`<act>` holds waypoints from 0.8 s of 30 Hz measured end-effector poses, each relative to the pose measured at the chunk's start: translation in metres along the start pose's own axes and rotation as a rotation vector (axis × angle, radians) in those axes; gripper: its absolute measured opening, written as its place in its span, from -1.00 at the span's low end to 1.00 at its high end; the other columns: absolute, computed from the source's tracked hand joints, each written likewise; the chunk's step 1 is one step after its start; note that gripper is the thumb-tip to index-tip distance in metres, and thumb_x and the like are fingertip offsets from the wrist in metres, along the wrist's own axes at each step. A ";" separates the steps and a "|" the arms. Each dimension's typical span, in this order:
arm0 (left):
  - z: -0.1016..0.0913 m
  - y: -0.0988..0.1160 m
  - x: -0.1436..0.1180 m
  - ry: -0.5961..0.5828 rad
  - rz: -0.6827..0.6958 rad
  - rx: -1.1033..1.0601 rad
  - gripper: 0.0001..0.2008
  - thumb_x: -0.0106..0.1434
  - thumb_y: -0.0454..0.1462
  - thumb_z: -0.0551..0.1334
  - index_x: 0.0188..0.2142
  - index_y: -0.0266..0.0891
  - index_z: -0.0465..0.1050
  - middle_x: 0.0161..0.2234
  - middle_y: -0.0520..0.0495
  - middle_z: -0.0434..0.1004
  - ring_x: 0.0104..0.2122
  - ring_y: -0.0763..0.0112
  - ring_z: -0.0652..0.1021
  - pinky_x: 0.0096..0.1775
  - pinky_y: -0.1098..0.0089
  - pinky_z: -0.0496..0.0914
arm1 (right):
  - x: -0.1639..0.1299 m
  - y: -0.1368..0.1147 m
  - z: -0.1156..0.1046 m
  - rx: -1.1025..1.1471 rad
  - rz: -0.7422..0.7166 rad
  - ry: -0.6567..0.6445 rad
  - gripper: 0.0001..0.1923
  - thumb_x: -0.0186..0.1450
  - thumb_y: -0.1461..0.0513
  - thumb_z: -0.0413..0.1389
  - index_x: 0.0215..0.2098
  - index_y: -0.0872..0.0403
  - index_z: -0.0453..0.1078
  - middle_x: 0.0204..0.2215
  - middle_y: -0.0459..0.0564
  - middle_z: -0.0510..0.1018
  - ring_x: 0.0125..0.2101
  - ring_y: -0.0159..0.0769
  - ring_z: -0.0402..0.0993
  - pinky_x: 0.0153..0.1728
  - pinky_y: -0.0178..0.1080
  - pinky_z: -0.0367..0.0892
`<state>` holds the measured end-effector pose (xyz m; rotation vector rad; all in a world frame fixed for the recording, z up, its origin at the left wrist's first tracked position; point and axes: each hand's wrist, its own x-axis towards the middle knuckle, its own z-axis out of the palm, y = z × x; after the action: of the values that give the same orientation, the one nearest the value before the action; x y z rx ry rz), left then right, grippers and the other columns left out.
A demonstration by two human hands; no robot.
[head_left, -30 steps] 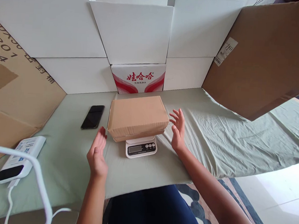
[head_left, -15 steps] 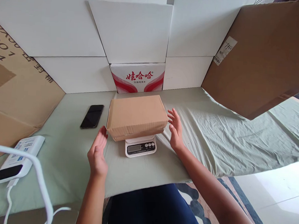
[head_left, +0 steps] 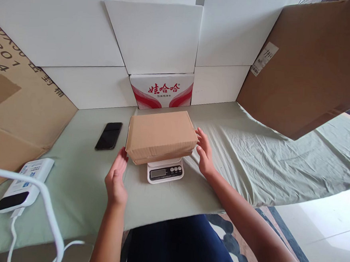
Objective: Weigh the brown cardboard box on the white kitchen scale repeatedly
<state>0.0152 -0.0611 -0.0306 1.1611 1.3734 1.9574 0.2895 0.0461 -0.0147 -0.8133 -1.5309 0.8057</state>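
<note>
A closed brown cardboard box (head_left: 162, 134) rests on a white digital kitchen scale (head_left: 165, 175), hiding most of its platform. The scale's dark display and buttons face me; no reading can be made out. My left hand (head_left: 116, 183) is open beside the box's near left corner, palm turned inward, fingertips close to the cardboard. On the other side my right hand (head_left: 204, 153) is open too, its fingers reaching along the box's right end. Whether either hand touches the box, I cannot tell for sure.
A black phone (head_left: 108, 136) lies left of the box. Farther left is a white device (head_left: 24, 186) with a cable (head_left: 48, 210). White boxes (head_left: 151, 37) and a red-printed carton (head_left: 162, 91) line the back; a large brown carton (head_left: 311, 68) stands right, on green cloth (head_left: 239, 151).
My right hand has moved slightly inward, closer to the box's right end. My left hand has shifted a little to the right. The box stays on the scale.
</note>
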 end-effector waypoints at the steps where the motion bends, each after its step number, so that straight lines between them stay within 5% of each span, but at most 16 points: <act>1: 0.000 -0.001 0.000 0.001 -0.003 0.000 -0.38 0.36 0.08 0.10 0.27 -0.19 0.41 0.29 -0.24 0.40 0.31 0.03 0.37 0.30 0.07 0.25 | 0.000 0.000 0.000 -0.001 0.000 -0.003 -0.38 0.40 -0.17 -0.03 0.37 -0.27 0.15 0.29 0.01 0.32 0.21 0.03 0.34 0.18 0.14 0.36; 24: -0.003 -0.009 -0.002 -0.051 -0.070 0.017 -0.29 0.31 0.11 0.17 0.28 -0.30 0.38 0.28 -0.35 0.38 0.31 -0.08 0.35 0.31 0.00 0.21 | 0.001 -0.002 0.000 0.025 -0.027 -0.066 -0.40 0.41 -0.15 -0.01 0.36 -0.23 0.19 0.30 0.02 0.29 0.25 0.02 0.28 0.18 0.10 0.34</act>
<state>0.0124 -0.0607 -0.0401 1.1476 1.3885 1.8583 0.2894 0.0457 -0.0122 -0.7528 -1.5832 0.8379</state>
